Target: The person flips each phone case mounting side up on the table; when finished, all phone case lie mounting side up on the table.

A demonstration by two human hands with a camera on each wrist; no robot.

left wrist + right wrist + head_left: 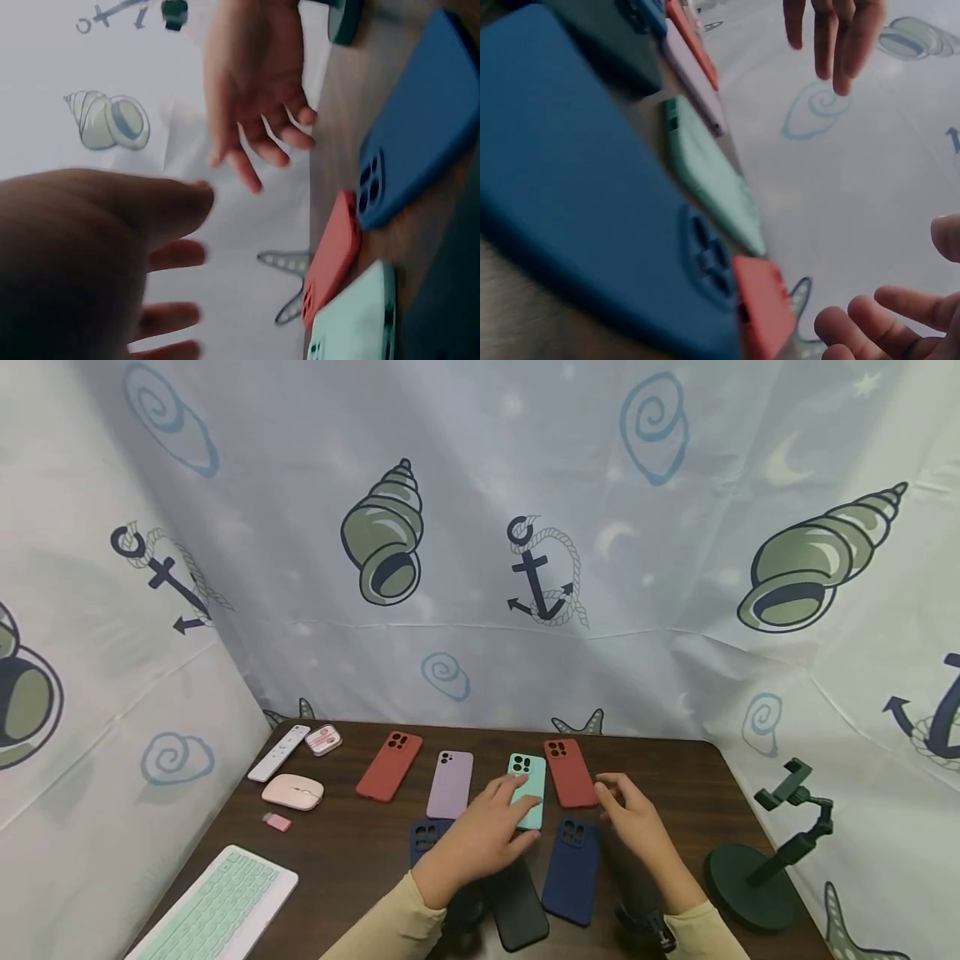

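- Fingers (523,808) of the left hand (482,837) are spread and pinch nothing; those of the right hand (636,823) are parted, loosely bent, and hold nothing.
- Below the left hand, the mint-green phone case (536,787) lies on the bench (341,860), its long axis running away from the person, camera end farthest.
- The left hand is nearer to it; the right hand is off to the right, past the red phone case (572,774) beside it.
- In the head view the left fingers overlap the mint-green phone case as if touching; the right wrist view shows them hanging above it, apart.
- The left wrist view likewise shows the right hand clear of that red phone case, where the head view makes a fingertip seem to meet its edge.
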